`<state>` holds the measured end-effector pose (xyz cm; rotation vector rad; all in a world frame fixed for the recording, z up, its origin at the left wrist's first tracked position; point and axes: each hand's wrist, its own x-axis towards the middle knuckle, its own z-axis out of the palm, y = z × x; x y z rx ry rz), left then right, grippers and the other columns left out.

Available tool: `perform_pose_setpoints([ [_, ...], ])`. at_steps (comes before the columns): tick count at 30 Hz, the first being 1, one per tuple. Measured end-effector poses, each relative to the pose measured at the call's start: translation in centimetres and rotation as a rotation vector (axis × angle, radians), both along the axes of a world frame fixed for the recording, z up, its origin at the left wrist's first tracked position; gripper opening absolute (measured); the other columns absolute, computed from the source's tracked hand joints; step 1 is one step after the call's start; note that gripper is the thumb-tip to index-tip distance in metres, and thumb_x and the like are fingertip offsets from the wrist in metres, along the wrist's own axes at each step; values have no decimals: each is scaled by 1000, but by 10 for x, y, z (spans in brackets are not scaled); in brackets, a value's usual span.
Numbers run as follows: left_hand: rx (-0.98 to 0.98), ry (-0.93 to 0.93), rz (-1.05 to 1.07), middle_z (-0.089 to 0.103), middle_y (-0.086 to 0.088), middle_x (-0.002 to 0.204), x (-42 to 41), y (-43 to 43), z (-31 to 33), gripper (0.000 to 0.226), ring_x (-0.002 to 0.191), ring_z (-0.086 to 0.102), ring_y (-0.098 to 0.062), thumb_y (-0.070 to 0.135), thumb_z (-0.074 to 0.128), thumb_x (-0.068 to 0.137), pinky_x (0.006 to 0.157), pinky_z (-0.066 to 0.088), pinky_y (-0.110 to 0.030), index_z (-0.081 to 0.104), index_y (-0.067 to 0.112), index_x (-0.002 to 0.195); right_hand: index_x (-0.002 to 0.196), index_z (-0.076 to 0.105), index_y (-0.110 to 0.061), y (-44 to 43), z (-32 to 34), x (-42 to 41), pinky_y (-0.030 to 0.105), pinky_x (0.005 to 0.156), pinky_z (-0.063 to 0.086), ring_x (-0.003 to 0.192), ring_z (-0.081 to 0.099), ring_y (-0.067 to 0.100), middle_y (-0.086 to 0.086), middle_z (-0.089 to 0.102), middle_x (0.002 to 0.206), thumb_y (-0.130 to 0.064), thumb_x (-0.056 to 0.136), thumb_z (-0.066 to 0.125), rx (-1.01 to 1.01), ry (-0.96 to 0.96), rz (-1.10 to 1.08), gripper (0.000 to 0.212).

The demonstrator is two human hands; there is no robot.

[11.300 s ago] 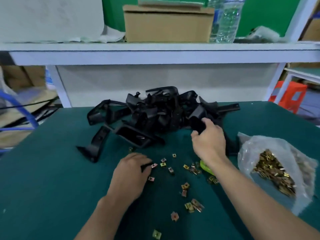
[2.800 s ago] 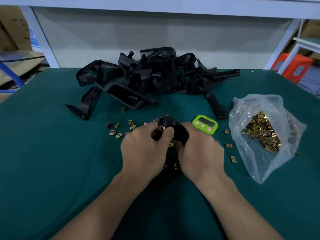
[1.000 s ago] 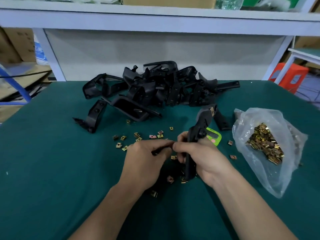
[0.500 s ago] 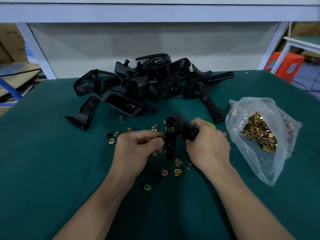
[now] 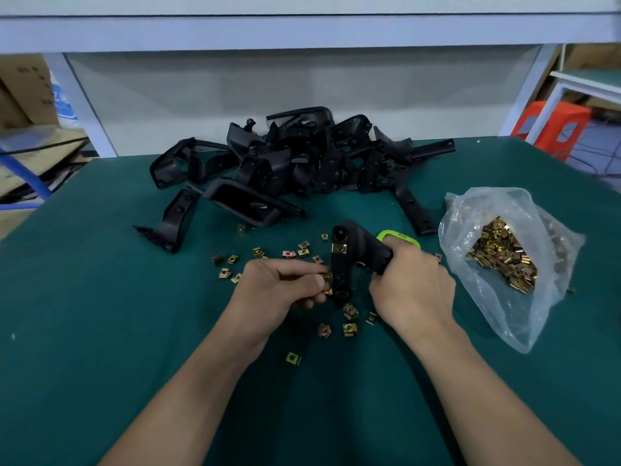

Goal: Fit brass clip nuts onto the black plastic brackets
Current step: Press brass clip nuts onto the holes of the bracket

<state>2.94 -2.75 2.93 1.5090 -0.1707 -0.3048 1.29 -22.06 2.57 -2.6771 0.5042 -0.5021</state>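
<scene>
My right hand (image 5: 411, 290) grips one arm of a bent black plastic bracket (image 5: 346, 260) above the green table (image 5: 100, 331). One brass clip nut (image 5: 339, 248) sits on the bracket's upright arm. My left hand (image 5: 282, 290) pinches another brass clip nut (image 5: 326, 280) against that arm's left edge, lower down. Several loose clip nuts (image 5: 349, 327) lie scattered on the cloth around and below both hands. A heap of black brackets (image 5: 295, 163) is piled at the back of the table.
A clear plastic bag (image 5: 504, 260) full of brass clip nuts lies at the right. A green timer (image 5: 400, 237) is partly hidden behind my right hand. A white shelf frame (image 5: 302, 28) crosses above the table's far edge; an orange stool (image 5: 554, 126) stands beyond it.
My left hand has brought a clip nut up against the bracket's arm. The bracket is held much as half a second ago, one nut fitted near its top.
</scene>
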Motion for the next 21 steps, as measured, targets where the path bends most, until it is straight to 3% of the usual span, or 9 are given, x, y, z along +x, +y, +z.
perform_pose_setpoints([
  [7,-13,13,12,75,-12,79,-3,-3,2,11,67,69,-16,14,75,88,60,54,-20,83,10,82,82,48,-32,2,0,-2,34,61,33,66,44,31,-8,41,63,-12,76,64,-38,-10,16,26],
  [12,-29,21,65,75,-14,77,-2,-4,1,9,67,67,-16,4,77,85,62,54,-19,83,12,82,80,48,-29,0,0,-1,34,61,34,66,46,30,-9,46,65,-12,76,62,-30,0,-11,23],
  [15,-51,29,100,75,-11,78,-1,-2,2,20,67,67,-14,-4,78,80,64,54,-18,83,15,81,82,51,-28,-2,1,-1,33,58,31,66,46,29,-7,51,68,-12,76,61,-25,-3,-27,20],
  [19,39,-31,42,80,-5,88,-6,-8,1,32,79,74,-11,-13,75,80,69,55,-16,83,17,85,89,58,-33,2,4,-3,33,63,34,68,45,28,-12,38,63,-15,74,66,-20,72,14,24],
  [21,30,-24,72,80,-6,86,-7,-9,2,30,76,73,-10,-11,76,80,67,55,-16,82,18,85,93,61,-36,3,6,-3,32,63,34,68,45,27,-13,36,62,-15,75,67,-23,87,18,28],
])
